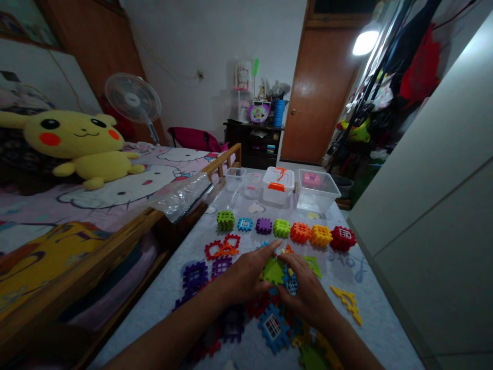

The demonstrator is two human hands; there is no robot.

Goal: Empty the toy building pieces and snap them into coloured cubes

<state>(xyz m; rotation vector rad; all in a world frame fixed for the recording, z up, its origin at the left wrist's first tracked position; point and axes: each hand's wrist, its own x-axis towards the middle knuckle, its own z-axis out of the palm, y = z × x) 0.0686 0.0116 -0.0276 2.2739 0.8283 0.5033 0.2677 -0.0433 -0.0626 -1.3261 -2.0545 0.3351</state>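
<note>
My left hand [246, 272] and my right hand [306, 288] meet over the middle of the table [362, 277], both closed on a green interlocking plastic tile [273, 271]; a blue tile [290, 284] sits against it under my right fingers. Loose flat tiles lie around them: purple [195, 275], red and orange [222, 248], blue [272, 325], yellow [347, 299]. Behind stands a row of assembled cubes, from green [225, 220] on the left to red [342, 238] on the right.
Clear plastic boxes stand at the table's far edge, one with an orange latch [278, 185] and an open tub [317, 191]. A bed with a yellow plush toy [79, 144] lies close on the left. A white cabinet [435, 205] stands on the right.
</note>
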